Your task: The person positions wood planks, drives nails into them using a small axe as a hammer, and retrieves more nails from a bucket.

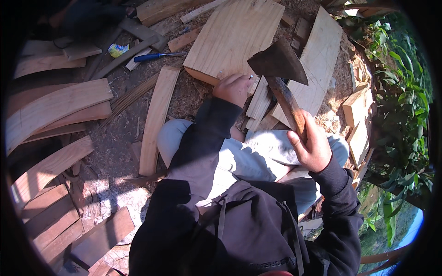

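Note:
My right hand (314, 143) is wrapped round the wooden handle of a hatchet (280, 64). Its broad dark metal head is raised over the near right part of a thick wooden block (237, 34). My left hand (232, 88) rests at the block's near edge, fingers curled together. A small shiny bit shows at its fingertips, too small to name. Between my knees and the block lie narrow wood offcuts (260, 102). To the right, partly behind the hatchet, a long pale board (320, 57) slants away.
A blue-handled tool (154, 57) lies left of the block, near a small yellow-blue packet (118, 50). One plank (158, 119) lies beside my left knee. Curved boards (60, 108) are stacked at the left. Leafy plants (400, 92) edge the right side. Wood shavings cover the ground.

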### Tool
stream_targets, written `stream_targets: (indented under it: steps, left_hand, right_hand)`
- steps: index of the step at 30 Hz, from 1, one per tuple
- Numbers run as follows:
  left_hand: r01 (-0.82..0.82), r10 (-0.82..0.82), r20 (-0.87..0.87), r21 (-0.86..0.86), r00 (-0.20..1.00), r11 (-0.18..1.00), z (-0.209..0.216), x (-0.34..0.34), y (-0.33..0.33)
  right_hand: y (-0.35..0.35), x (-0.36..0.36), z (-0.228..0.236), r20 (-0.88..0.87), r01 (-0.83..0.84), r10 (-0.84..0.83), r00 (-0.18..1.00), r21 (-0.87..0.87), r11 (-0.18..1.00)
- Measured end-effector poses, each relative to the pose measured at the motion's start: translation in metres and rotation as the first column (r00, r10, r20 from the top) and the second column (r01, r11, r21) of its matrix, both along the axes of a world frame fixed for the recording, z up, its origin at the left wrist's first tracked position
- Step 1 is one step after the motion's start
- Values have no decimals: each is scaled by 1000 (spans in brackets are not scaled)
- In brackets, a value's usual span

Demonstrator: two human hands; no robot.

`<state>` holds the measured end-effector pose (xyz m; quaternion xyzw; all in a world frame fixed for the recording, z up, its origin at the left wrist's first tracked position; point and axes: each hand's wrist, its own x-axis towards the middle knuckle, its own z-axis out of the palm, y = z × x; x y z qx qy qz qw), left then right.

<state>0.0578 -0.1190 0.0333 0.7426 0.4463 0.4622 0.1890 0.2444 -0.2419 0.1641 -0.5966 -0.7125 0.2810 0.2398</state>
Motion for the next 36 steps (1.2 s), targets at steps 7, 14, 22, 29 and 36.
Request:
stream_targets:
  steps: [7,14,22,29,36]
  left_hand:
    - [-41,40,-35,-16,999,999,-8,3,-3]
    - [-44,42,-37,-38,998,998,-13,2,-4]
    - [-50,50,-18,-1,999,999,-8,4,-3]
    - [-42,42,-17,17,999,999,-13,1,-1]
    - [-44,95,247,-204,964,978,18,-29,30]
  right_hand:
    - [0,9,-4,41,-41,40,998,31,999]
    - [2,10,-11,158,-16,63,985,-282,959]
    - [-1,8,-15,62,-33,33,998,-6,999]
    - [-4,4,-3,-142,65,-76,987,-82,994]
    - [-13,21,-23,-475,45,-281,834,-449,892]
